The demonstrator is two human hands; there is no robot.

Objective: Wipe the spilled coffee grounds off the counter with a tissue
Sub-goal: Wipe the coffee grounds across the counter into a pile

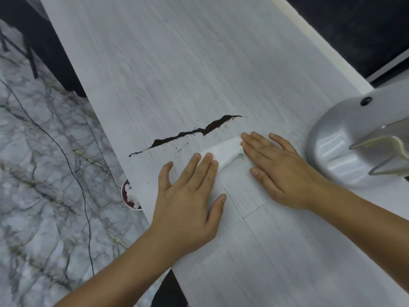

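On the counter [221, 63], coffee grounds [186, 134] ridged lower-left to upper-right; flat open hands [188, 196] [281, 171] pressing tissue [223, 152].

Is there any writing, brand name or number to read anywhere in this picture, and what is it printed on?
None: no readable text anywhere.
The tissue is plain white.
The counter shows only wood grain and the line of coffee grounds.
The silver appliance on the right bears no visible label.
The small round container below the counter edge shows no lettering.
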